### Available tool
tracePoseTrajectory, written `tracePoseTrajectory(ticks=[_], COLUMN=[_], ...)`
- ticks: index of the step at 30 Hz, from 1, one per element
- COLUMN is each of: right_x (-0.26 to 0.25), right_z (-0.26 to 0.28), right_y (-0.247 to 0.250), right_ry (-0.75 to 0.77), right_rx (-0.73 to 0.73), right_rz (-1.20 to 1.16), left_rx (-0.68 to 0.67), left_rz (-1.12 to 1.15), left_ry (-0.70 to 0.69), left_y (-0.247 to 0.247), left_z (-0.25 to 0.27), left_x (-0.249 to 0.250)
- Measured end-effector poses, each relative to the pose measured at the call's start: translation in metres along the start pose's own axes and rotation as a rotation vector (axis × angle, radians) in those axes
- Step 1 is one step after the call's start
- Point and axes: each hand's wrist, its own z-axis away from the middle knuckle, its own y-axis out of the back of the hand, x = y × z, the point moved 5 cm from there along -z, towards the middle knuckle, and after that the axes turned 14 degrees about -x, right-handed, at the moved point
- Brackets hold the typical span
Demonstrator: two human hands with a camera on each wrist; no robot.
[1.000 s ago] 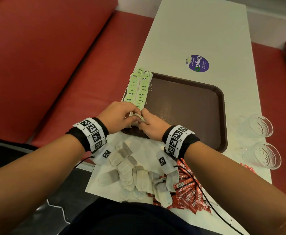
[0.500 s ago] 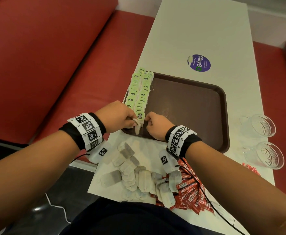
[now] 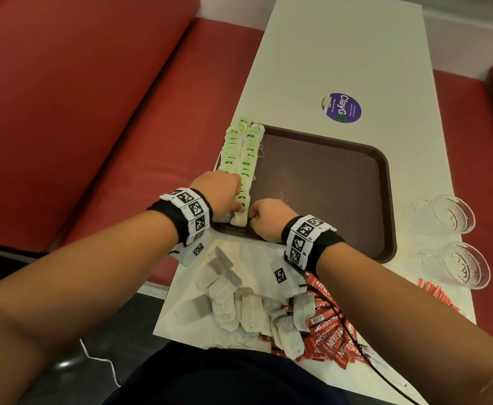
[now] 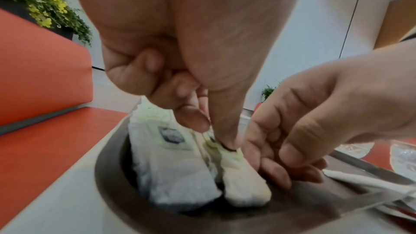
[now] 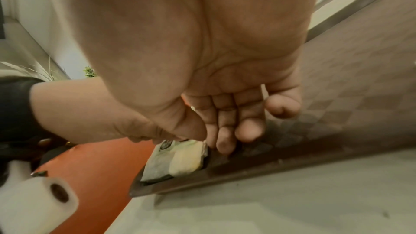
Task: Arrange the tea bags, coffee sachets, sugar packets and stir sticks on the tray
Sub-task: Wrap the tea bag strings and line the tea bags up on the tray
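A brown tray lies on the white table. Two rows of tea bags with green tags run along its left edge. At the near end of the right row lies one tea bag. My left hand pinches its green tag, the thumb pressing down on it. My right hand rests on the tray right beside the bag, with loosely bent fingers touching the bag's side and holding nothing.
Loose tea bags and red coffee sachets lie heaped on the table near me. Thin red sticks and two glass cups sit at the right edge. A red bench runs along the left.
The tea bag, held up between both hands over the tray's near-left corner, now lies flat at the end of the right row. Both hands dropped with it.
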Motion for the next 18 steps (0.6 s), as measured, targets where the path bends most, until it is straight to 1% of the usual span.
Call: tracePoseTrajectory(ticks=[2, 6, 11, 15, 18], right_x=[0.0, -0.001, -0.003, -0.007, -0.01], right_z=[0.001, 0.003, 0.006, 0.007, 0.009], right_y=[-0.002, -0.003, -0.003, -0.003, -0.003], right_ry=[-0.002, -0.007, -0.009, 0.003, 0.005], right_rx=[-0.017, -0.024, -0.016, -0.012, -0.009], right_rz=[0.012, 0.016, 0.033, 0.035, 0.044], left_rx=[0.004, -0.029, -0.003, 0.001, -0.014], left_rz=[0.039, 0.021, 0.062, 0.012, 0.023], left_ry=[0.006, -0.027, -0.046, 0.009, 0.026], left_y=[-0.005, -0.02, -0.015, -0.011, -0.012], left_z=[0.0, 0.001, 0.006, 0.011, 0.011], left_x=[-0.002, -0.003, -0.003, -0.002, -0.003])
